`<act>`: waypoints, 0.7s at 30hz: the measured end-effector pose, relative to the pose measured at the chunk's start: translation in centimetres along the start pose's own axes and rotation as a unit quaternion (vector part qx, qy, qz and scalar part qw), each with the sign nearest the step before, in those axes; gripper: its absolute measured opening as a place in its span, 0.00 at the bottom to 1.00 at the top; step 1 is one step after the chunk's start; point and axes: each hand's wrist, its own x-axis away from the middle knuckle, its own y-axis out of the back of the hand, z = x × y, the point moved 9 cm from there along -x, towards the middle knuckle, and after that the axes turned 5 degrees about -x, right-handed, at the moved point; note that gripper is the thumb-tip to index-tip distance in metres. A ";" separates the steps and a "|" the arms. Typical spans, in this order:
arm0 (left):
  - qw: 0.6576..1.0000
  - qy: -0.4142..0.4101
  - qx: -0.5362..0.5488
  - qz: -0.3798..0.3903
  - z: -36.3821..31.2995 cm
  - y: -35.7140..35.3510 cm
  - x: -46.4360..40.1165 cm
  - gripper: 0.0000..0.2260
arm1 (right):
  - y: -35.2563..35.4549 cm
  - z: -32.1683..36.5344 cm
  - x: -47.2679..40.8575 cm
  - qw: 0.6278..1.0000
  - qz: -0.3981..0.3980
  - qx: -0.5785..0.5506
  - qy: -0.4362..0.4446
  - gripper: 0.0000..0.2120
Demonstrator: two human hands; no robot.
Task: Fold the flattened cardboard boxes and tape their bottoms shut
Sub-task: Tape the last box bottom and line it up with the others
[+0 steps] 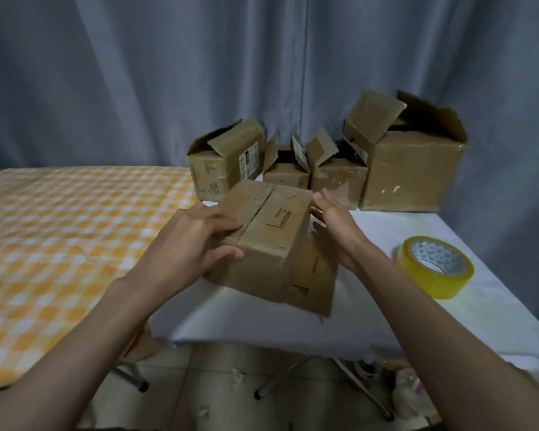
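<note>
A small brown cardboard box (271,231) stands on the white table (371,309), its closed flaps facing up with a seam down the middle. My left hand (196,241) grips its near left corner, fingers over the top flap and thumb on the front face. My right hand (333,222) lies with straight fingers against the box's right side. A loose flap (316,275) of the box sticks out at the lower right. A roll of yellowish clear tape (436,265) lies on the table to the right, apart from both hands.
Several assembled boxes stand at the table's back with their top flaps open: one at the left (224,163), two small ones (288,172) in the middle, a big one (414,169) at the right. An orange checked cloth (59,244) covers the surface to the left. Grey curtains hang behind.
</note>
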 end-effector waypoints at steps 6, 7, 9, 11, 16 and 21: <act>0.999 0.003 -0.027 -0.032 -3.3 -0.5 -0.6 0.28 | 4.6 3.9 3.0 0.971 -0.045 0.221 0.082 0.19; 0.999 0.005 -0.035 -0.035 -4.0 -0.7 -0.8 0.27 | 6.3 4.4 3.7 0.952 -0.078 0.278 0.099 0.15; 0.998 0.013 -0.047 -0.030 -5.1 -1.1 -1.1 0.25 | 10.1 4.5 5.0 0.913 -0.136 0.372 0.095 0.11; 0.999 0.029 -0.039 -0.018 -5.9 -1.6 -1.3 0.24 | 13.4 3.5 6.3 0.892 -0.148 0.426 0.040 0.11; 0.994 0.107 -0.016 0.025 -5.7 -2.0 -1.6 0.25 | 16.6 0.0 8.3 0.825 -0.069 0.559 -0.052 0.19; 0.993 0.114 -0.026 0.029 -7.0 -1.4 -2.4 0.26 | 16.3 2.1 10.2 0.789 -0.149 0.588 0.099 0.06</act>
